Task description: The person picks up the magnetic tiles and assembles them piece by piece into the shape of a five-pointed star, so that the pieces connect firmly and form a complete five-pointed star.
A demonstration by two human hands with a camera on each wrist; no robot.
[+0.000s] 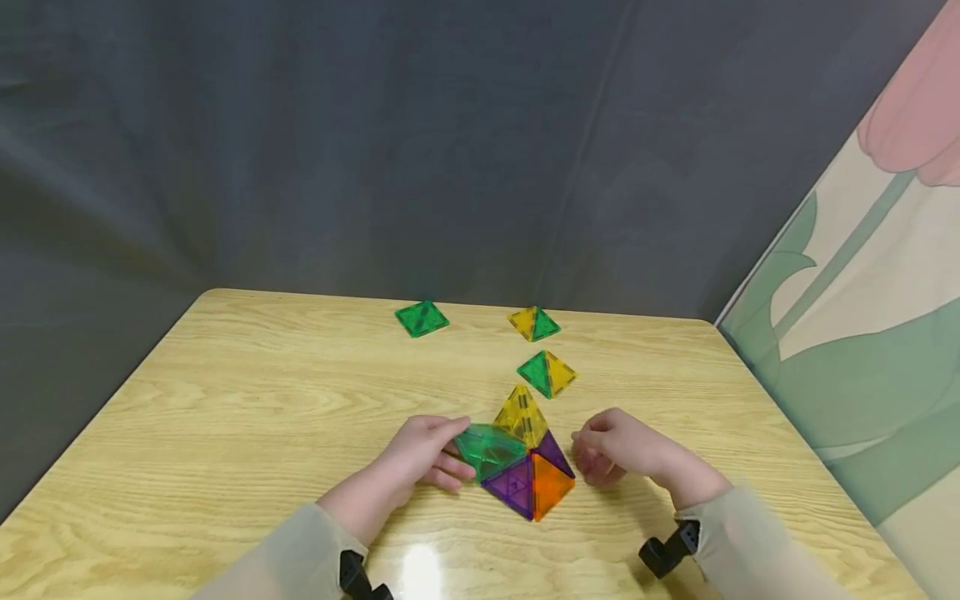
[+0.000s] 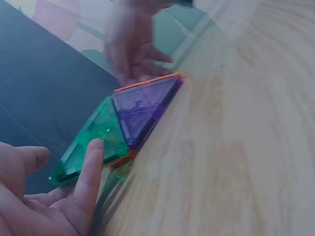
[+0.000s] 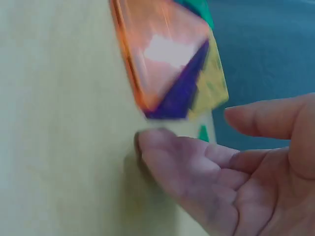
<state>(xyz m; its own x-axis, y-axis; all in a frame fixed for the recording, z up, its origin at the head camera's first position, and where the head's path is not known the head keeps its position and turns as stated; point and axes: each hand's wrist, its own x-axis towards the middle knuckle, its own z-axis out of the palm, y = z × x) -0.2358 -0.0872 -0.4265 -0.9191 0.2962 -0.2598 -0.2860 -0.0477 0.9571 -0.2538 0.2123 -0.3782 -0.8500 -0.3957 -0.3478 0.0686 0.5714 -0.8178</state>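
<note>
"Two questions: where is the tile cluster [image 1: 527, 467], and what is the left hand [image 1: 429, 454] doing there?"

"It sits on the bench [image 1: 285, 417], between the left hand and the right hand [image 1: 618, 450]. The left hand is at its green panel [image 1: 489, 450], one digit at that panel's outer corner."

"Is the left grip clamped?"

"No, its thumb and fingers are spread apart. In the left wrist view one straight finger crosses in front of the green panel; whether it presses there I can't tell."

"And the right grip?"

"Apart too, and empty: thumb held off, fingers loosely bent. It is just beside the cluster, near the dark purple panel [image 1: 552, 457] and the orange panel [image 1: 552, 487]."

"Which colours go where?"

"Green on the left, the yellow panel [image 1: 522, 417] at the far point, a lighter purple panel [image 1: 512, 486] at the near left, orange at the near right. In the left wrist view green and purple meet edge to edge."

"What lies farther back?"

"Three tile pairs, apart from one another: a green pair [image 1: 414, 318] near the far edge, a yellow-and-green pair [image 1: 525, 323] to its right, and a green-and-yellow pair [image 1: 537, 372] just beyond the yellow point. Behind the bench is a dark cloth [image 1: 420, 150], with a flower-printed surface [image 1: 900, 350] on the right"
</note>
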